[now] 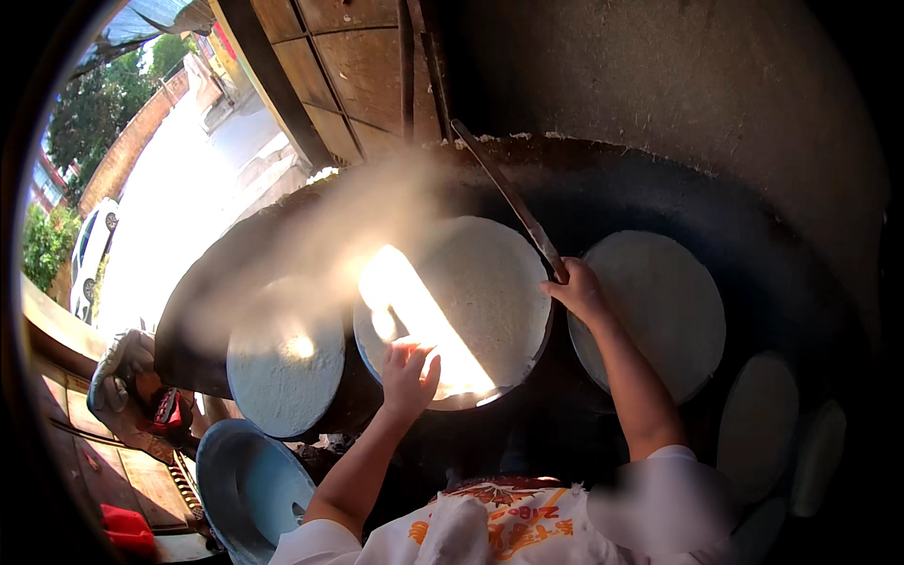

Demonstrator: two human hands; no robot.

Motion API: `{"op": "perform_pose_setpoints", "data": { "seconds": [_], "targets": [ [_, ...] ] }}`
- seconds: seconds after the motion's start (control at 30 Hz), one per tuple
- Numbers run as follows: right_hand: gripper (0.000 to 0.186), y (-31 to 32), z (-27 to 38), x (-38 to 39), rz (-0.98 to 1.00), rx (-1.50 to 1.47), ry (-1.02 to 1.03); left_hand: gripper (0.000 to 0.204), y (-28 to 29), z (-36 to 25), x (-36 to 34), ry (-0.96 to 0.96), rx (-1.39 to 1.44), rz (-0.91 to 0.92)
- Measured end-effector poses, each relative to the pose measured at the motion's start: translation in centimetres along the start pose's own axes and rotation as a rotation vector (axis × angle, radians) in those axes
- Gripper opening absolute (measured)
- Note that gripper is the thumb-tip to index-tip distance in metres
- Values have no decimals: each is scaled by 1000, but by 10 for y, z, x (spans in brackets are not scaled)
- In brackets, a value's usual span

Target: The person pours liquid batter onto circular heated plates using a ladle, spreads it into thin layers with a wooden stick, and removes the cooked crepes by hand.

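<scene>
My right hand is closed around the lower end of a long, narrow stick, which slants up and away to the left. Beneath it lies the middle of three large round griddles, its top covered by a pale, thin round sheet that looks like flatbread. Over the near left part of that sheet hovers my left hand, fingers loosely apart, holding nothing I can see. Whether its fingertips touch the sheet I cannot tell. Similar pale sheets cover the left griddle and the right griddle.
A dark raised wall curves behind the griddles. Bright sunlight and steam blur the middle left. At the lower left stands a blue basin, with a grey cloth-like bundle beyond it. Pale round shapes sit in shadow at right.
</scene>
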State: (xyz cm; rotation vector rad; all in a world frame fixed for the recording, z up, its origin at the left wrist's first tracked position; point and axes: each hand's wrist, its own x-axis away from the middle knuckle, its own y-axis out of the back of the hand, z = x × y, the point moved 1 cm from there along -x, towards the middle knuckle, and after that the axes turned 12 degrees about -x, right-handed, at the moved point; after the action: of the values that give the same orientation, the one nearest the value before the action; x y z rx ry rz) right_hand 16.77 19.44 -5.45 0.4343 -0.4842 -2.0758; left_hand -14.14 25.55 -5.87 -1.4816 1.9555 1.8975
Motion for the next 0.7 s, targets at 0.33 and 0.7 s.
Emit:
{"op": "perform_pose_setpoints", "data": {
  "seconds": [0.33,0.7],
  "targets": [
    [16,-42,66,-24,-259,142,158,20,17,52,-3,523,-16,33],
    [18,-48,123,26,-386,97,357,40,-38,207,-126,533,679,401]
  ]
}}
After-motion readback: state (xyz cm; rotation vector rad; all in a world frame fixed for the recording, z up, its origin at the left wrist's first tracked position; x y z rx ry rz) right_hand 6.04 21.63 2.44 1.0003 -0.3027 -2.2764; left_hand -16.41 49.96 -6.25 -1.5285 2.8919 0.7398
